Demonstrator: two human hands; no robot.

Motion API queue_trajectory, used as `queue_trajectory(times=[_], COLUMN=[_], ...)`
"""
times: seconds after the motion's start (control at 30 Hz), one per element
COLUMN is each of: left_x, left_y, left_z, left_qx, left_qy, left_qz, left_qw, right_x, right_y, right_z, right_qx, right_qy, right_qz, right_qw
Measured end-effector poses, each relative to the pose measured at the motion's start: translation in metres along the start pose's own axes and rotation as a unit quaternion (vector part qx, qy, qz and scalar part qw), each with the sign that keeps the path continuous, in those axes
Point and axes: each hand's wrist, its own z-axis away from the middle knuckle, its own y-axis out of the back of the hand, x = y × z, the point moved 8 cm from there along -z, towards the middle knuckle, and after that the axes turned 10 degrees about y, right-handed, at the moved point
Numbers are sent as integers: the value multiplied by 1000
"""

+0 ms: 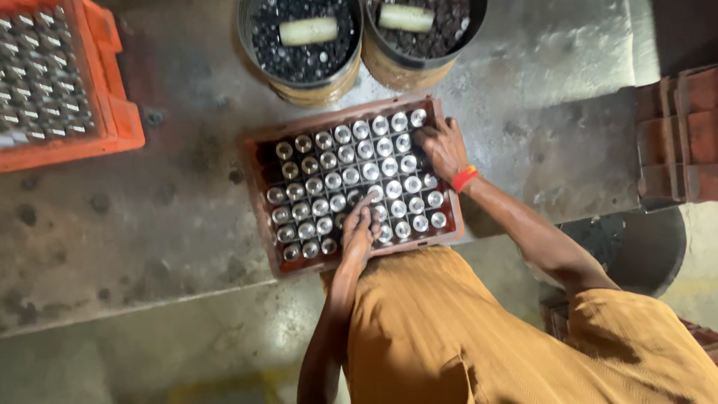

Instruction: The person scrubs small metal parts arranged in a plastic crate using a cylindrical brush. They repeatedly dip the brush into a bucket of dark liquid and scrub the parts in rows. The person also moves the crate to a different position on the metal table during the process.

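A reddish-brown crate (260,161) sits on the stained metal surface, filled with rows of upright shiny metal cylinders (333,179). My left hand (358,230) reaches over the crate's near edge, its fingers bunched around one cylinder in the front rows. At the crate's far right corner, my right hand (444,147) lies with its fingers spread, touching the tops of the cylinders there. A red band (464,178) circles my right wrist. My orange shirt (449,329) fills the lower right.
An orange crate (112,97) of similar metal pieces stands at the far left. Two round drums (314,88) (407,69) of small dark parts, each with a pale cylinder on top, stand behind the crate. Stacked reddish crates (677,135) are at the right.
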Motion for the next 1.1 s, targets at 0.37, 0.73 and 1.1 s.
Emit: queue_trajectory(times=[0.37,0.73,1.1], left_x=[-7,8,9], left_y=[-15,46,67], left_z=[10,29,40], left_qx=[18,144,164], left_qy=[54,14,5], left_qz=[-68,-52,-16], left_qw=[996,988,986], right_x=[-91,20,27], right_y=[-18,26,15], right_z=[64,-17,-29], right_qx=[9,100,88], right_qy=[-198,-41,-71], right_qz=[-542,13,26], right_qw=[816,994,993])
